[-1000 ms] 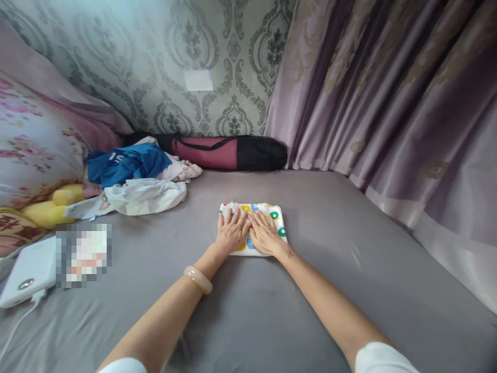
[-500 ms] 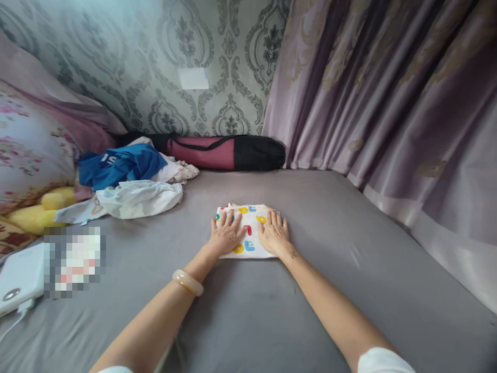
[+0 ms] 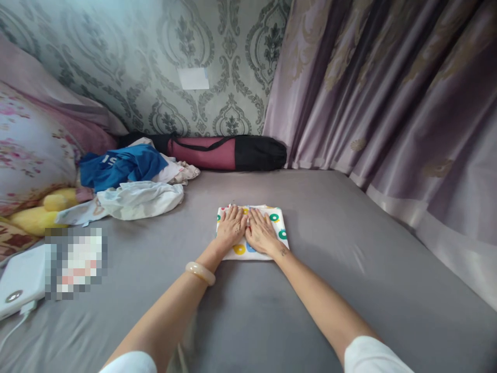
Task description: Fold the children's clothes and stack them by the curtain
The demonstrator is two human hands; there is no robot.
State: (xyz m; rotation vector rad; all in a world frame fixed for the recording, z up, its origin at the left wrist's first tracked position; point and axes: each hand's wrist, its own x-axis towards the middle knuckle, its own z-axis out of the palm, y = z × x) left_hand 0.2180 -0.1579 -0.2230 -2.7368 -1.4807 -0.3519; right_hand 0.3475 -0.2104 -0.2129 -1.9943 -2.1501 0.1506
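Observation:
A small folded white cloth (image 3: pixel 278 228) printed with coloured rings and letters lies in the middle of the grey bed sheet (image 3: pixel 330 269). Both palms press flat on top of it, side by side. My left hand (image 3: pixel 232 228) covers its left half, fingers stretched forward and touching my right hand (image 3: pixel 261 233). A pale bangle (image 3: pixel 200 272) sits on my left wrist. Neither hand grips anything.
A heap of loose clothes, blue (image 3: pixel 120 165) and white (image 3: pixel 140 199), lies at the back left. A maroon and black roll bag (image 3: pixel 229 153) rests against the patterned wall. Floral pillows (image 3: pixel 27 150), a yellow plush (image 3: pixel 42 212) and a white charger (image 3: pixel 19 282) are left. Purple curtains (image 3: pixel 388 103) hang along the right.
Half a second ago my hands lay spread apart on the cloth's two sides; now they have slid back together at its middle, as they were one second ago.

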